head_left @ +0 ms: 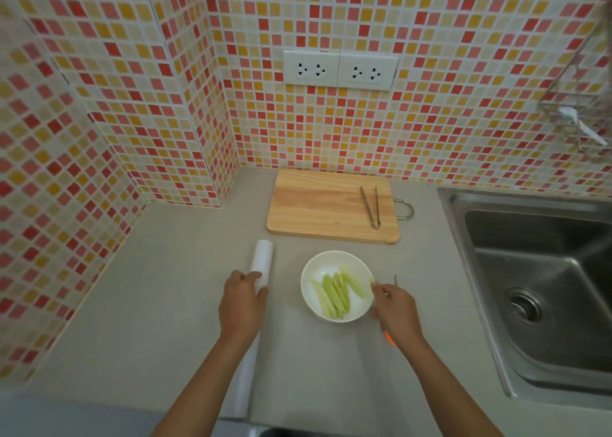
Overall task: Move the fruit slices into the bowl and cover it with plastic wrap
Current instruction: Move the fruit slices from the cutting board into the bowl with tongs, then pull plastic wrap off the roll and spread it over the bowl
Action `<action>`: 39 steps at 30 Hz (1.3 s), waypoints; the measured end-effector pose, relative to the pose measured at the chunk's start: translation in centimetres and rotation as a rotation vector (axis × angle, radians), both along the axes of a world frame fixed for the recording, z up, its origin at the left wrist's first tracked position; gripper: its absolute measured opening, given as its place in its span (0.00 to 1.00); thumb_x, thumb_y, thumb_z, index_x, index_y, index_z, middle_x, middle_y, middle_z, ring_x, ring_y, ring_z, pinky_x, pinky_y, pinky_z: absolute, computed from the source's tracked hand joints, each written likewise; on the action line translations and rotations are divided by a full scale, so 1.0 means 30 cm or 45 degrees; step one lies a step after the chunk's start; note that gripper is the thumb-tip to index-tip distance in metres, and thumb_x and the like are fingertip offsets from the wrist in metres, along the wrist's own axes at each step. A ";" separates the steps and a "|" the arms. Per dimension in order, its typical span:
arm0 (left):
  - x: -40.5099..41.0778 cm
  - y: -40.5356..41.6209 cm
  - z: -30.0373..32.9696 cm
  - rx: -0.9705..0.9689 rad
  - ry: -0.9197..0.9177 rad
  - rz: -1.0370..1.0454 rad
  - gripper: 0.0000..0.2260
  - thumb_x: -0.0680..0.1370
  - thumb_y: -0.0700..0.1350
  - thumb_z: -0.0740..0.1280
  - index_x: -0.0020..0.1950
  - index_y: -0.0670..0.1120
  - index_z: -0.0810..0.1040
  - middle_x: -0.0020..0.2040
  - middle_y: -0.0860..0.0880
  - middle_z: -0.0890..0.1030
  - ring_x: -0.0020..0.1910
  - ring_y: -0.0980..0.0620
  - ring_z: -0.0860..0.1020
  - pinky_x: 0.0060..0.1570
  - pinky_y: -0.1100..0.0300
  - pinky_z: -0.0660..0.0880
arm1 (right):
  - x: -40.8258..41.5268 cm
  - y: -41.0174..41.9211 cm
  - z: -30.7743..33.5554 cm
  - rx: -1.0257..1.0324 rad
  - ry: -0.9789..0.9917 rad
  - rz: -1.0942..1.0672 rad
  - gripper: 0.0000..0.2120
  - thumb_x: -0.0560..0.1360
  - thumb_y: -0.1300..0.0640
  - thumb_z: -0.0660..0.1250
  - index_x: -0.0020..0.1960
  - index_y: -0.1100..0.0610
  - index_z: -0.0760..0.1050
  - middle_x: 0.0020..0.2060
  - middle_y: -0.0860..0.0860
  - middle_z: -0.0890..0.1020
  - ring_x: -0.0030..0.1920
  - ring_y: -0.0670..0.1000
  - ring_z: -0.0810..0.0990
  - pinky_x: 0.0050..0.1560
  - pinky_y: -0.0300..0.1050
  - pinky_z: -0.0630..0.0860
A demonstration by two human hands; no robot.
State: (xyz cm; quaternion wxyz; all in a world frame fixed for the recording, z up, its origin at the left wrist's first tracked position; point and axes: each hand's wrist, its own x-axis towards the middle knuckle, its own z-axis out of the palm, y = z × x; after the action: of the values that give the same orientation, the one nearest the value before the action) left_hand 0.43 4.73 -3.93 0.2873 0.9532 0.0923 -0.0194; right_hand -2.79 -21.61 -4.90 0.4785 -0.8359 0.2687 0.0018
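A white bowl [313, 272] stands on the grey counter with several pale green fruit slices [334, 292] lying in it. To its left lies a long roll of plastic wrap [263, 258]; my left hand [241, 304] grips it around the middle. A faintly shiny clear film reaches from the roll across the bowl. My right hand [394, 307] is at the bowl's right rim, thumb and fingers pinching what looks like the film's edge.
A wooden cutting board [318, 205] with metal tongs [372, 208] on it lies behind the bowl. A steel sink [543, 287] is set into the counter at the right. An orange-handled tool [389, 339] lies under my right wrist, its metal tip beside the bowl. Tiled walls enclose the corner.
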 end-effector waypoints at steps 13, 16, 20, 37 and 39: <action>-0.048 0.025 -0.038 0.024 0.236 0.161 0.21 0.79 0.56 0.61 0.53 0.37 0.77 0.51 0.39 0.77 0.48 0.40 0.78 0.44 0.53 0.73 | -0.037 -0.005 0.023 -0.063 0.041 0.128 0.15 0.78 0.50 0.61 0.51 0.58 0.81 0.37 0.54 0.83 0.34 0.55 0.80 0.40 0.48 0.76; -0.048 0.026 -0.008 -0.178 0.157 0.180 0.20 0.79 0.55 0.61 0.42 0.37 0.75 0.42 0.40 0.76 0.40 0.43 0.76 0.35 0.55 0.68 | -0.056 -0.011 0.075 -0.322 -0.077 0.027 0.16 0.78 0.49 0.61 0.60 0.57 0.78 0.39 0.54 0.83 0.45 0.57 0.82 0.44 0.45 0.74; -0.033 -0.013 0.102 -0.564 0.019 0.144 0.20 0.78 0.56 0.63 0.33 0.45 0.62 0.31 0.47 0.65 0.30 0.51 0.64 0.32 0.56 0.58 | -0.044 0.063 0.198 -0.237 -0.374 0.069 0.10 0.77 0.50 0.64 0.51 0.54 0.79 0.27 0.45 0.75 0.34 0.51 0.78 0.38 0.46 0.74; -0.040 -0.271 0.291 -1.079 -0.008 -0.084 0.16 0.79 0.58 0.60 0.55 0.47 0.71 0.47 0.47 0.79 0.48 0.48 0.81 0.52 0.47 0.78 | 0.037 0.302 0.322 -0.169 -0.419 0.256 0.18 0.81 0.54 0.55 0.32 0.50 0.61 0.27 0.46 0.70 0.28 0.47 0.68 0.28 0.46 0.59; -0.046 -0.266 0.284 -1.087 0.092 -0.117 0.17 0.79 0.61 0.58 0.57 0.48 0.68 0.49 0.49 0.79 0.49 0.49 0.81 0.52 0.49 0.78 | 0.034 0.302 0.309 -0.122 -0.390 0.263 0.17 0.81 0.55 0.54 0.34 0.52 0.63 0.28 0.46 0.71 0.29 0.46 0.69 0.28 0.42 0.61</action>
State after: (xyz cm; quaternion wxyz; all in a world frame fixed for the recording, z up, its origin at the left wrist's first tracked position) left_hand -0.95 -3.24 4.58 0.6515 0.7506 0.0434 -0.1019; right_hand -1.78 -12.55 4.36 0.4706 -0.8715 0.1054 -0.0892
